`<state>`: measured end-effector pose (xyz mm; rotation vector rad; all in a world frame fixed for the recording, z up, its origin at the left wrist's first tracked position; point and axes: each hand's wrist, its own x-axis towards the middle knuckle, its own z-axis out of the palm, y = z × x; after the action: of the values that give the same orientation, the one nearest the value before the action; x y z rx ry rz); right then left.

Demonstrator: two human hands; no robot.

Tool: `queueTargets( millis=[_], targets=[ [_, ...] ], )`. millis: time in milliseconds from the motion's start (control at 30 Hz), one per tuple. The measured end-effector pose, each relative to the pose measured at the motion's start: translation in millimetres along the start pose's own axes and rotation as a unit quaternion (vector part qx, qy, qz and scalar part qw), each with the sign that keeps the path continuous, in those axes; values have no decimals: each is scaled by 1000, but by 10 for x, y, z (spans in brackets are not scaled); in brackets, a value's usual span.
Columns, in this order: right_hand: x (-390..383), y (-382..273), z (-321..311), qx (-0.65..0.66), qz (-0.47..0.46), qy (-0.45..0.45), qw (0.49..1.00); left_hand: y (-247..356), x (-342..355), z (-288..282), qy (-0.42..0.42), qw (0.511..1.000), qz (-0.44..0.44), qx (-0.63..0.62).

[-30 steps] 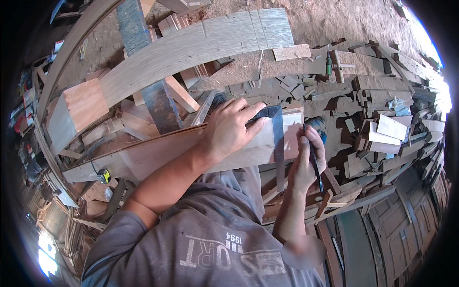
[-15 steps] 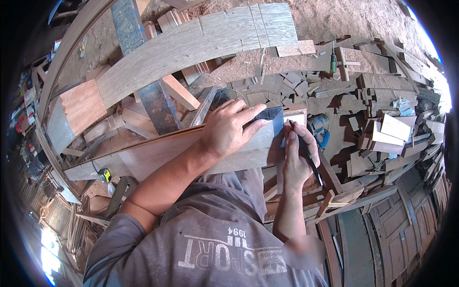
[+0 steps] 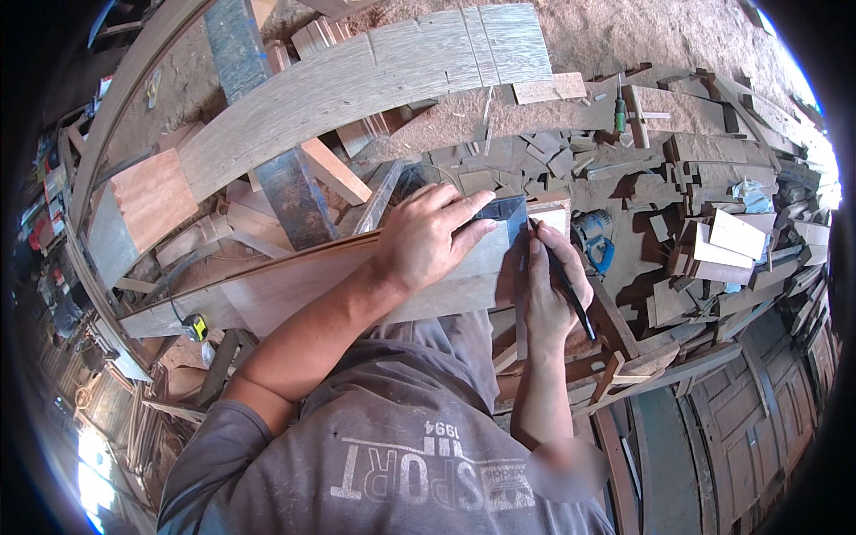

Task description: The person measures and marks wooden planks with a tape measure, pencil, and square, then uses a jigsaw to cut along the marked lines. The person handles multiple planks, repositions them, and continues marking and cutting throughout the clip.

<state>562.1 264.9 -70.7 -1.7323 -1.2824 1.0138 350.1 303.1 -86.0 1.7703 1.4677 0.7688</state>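
Observation:
A long light plywood board (image 3: 267,294) lies across the view just beyond my legs. Over its right end sits a try square with a dark handle and metal blade (image 3: 508,232). My left hand (image 3: 432,236) is closed over the square's handle and the board's far edge. A slim black marking pencil (image 3: 575,303) is in the fingers of my right hand (image 3: 551,276), its upper end beside the blade's right edge. A yellow tape measure (image 3: 194,326) sits at the board's left part.
A wide pale plank (image 3: 357,80) lies beyond, over a dusty metal beam (image 3: 294,196). A blue power tool (image 3: 590,241) and a green-handled screwdriver (image 3: 620,111) lie to the right among piled offcuts (image 3: 722,250). Wooden panels (image 3: 740,410) lie at lower right.
My right hand has moved left and up with the pencil, from the board's right end to the square's blade. My left hand stays on the square.

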Motion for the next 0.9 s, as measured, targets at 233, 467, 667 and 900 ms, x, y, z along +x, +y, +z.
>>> queueTargets(
  millis=[233,467,667,900],
  targets=[
    [33,-132,-27,-47,-5,-19,999,7,-15,-10,-8,1000,6,21],
    [-276,-134,-286,-116,-45,-53,991,-10,-71,-1,3,999,21,40],
    [-838,-104,-767,-186,-29,-89,978,26,-118,4,-14,999,-4,44],
    [-935,-161,-854,-172,-198,5,965,-18,-71,23,29,1000,-1,-5]
  ],
)
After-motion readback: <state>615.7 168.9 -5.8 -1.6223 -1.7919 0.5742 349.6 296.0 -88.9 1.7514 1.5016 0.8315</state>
